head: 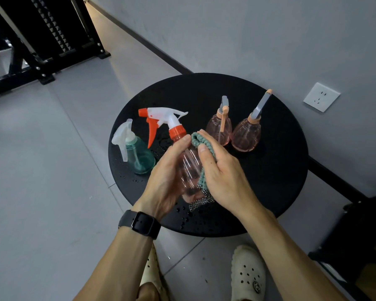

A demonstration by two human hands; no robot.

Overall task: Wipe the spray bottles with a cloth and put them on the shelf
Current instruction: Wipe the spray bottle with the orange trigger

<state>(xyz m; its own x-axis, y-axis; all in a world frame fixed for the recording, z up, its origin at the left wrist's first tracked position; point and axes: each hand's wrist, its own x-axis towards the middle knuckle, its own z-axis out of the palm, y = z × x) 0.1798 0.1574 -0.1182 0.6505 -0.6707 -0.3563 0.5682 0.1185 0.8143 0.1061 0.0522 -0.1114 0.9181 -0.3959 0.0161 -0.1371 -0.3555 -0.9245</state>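
Note:
My left hand (pixel 166 177) grips a clear pink spray bottle (pixel 190 168) with a white and orange trigger head, held above a round black table (pixel 269 170). My right hand (pixel 224 177) presses a green cloth (pixel 202 148) against the bottle's right side, fingers curled round the cloth. A teal bottle (pixel 139 157) with a clear trigger stands at the table's left. Two small pink bottles (pixel 218 129) (pixel 246 134) with grey and peach pump heads stand at the back right.
Water drops dot the tabletop. A grey wall with a white socket (pixel 321 97) is right behind the table. A black rack (pixel 52 35) stands at the far left. A dark shelf frame (pixel 356 235) is at the right edge. My shoes (pixel 248 274) are below the table.

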